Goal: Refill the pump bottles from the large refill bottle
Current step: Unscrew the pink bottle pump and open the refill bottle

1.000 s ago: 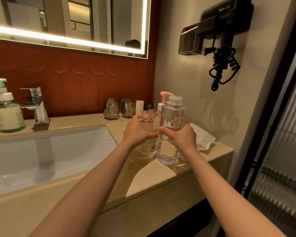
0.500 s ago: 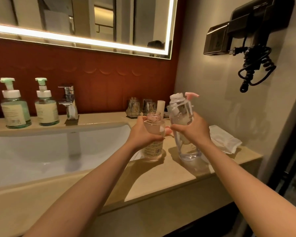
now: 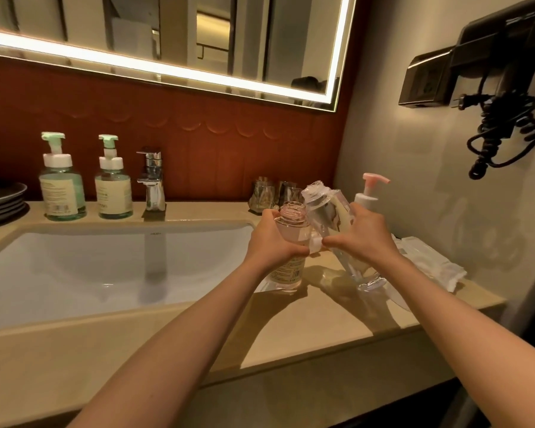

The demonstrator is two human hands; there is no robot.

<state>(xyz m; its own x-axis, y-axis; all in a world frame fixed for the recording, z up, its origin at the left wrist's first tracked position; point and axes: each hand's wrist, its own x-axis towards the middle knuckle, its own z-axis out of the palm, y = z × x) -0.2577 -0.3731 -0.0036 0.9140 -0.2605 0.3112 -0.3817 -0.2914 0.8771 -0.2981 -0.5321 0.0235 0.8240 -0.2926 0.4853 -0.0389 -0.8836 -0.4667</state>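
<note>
At frame centre, the left hand (image 3: 272,242) grips a small uncapped pump bottle (image 3: 291,217) standing on the surface (image 3: 337,319). At its 3 o'clock, the right hand (image 3: 365,239) grips the clear cylindrical refill bottle (image 3: 325,211), tilted toward 11 o'clock, neck just beside the open mouth. The surface is smooth beige stone; a white basin (image 3: 105,267) lies at 9 o'clock.

The left hand (image 3: 272,242) wraps round the small bottle (image 3: 291,217) and hides its middle. The words on its label are too small to read. The right hand (image 3: 365,236) covers much of the big clear bottle (image 3: 325,208), and I cannot tell if its top has a cap on. Behind that hand, only the pink top of a pump bottle (image 3: 366,196) shows. At the left edge the plates (image 3: 0,199) are cut off, and at the upper right so is the hair dryer (image 3: 491,50).
</note>
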